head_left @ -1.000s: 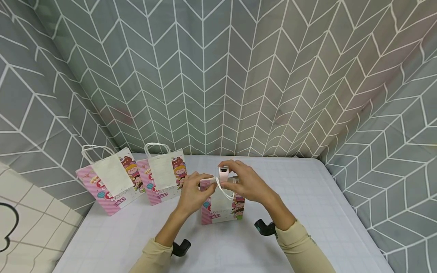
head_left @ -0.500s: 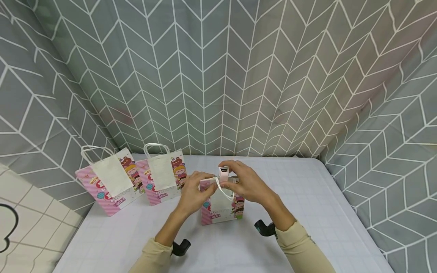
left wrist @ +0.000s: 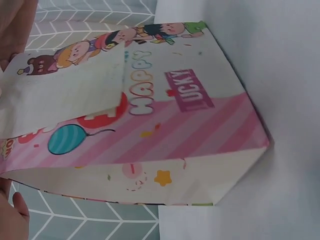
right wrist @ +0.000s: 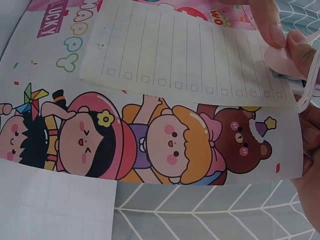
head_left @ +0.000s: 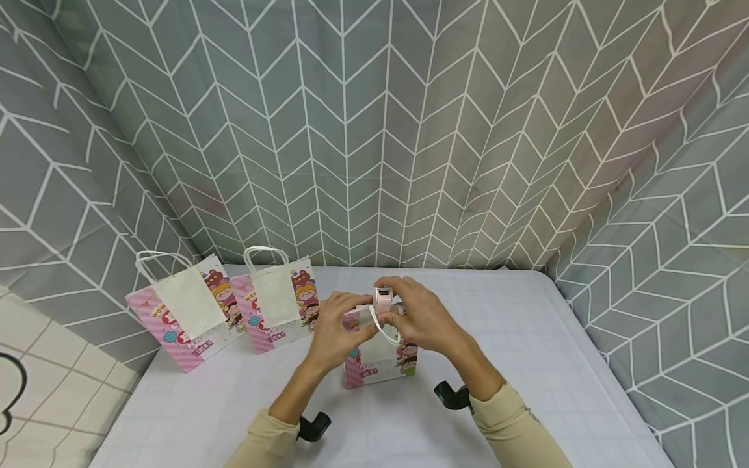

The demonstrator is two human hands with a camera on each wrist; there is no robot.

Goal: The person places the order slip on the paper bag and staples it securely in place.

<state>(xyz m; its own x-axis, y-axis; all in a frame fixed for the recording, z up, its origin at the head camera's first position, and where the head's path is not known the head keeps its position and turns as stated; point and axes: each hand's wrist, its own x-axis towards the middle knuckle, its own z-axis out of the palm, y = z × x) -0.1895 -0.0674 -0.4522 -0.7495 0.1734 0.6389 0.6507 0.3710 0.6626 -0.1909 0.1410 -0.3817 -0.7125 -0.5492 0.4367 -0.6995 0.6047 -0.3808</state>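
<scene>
A small pink-and-white party gift bag [head_left: 370, 377] stands upright before me, printed with cartoon children and a bear. A cream sheet of lined checkbox paper [right wrist: 185, 57] lies flat against its front, up to the top edge. My right hand [head_left: 424, 315] grips a small pink stapler [head_left: 383, 300] at the bag's rim, thumb below and fingers above. My left hand [head_left: 336, 331] pinches the top of the bag beside it, its index fingertip right at the stapler. A white handle [head_left: 383, 333] droops over the front between the hands. The stapler's mouth is mostly hidden by fingers.
Two matching gift bags, the far left bag [head_left: 175, 318] and the nearer bag [head_left: 272, 305], stand at the left with cream papers on their fronts and handles up. White cloth covers the table [head_left: 497, 292]. A patterned grey curtain [head_left: 363, 130] hangs behind.
My left index finger has slid right to the stapler, and the left thumb has dropped slightly. My right hand stays on the stapler at the rim. The view has shifted a little.
</scene>
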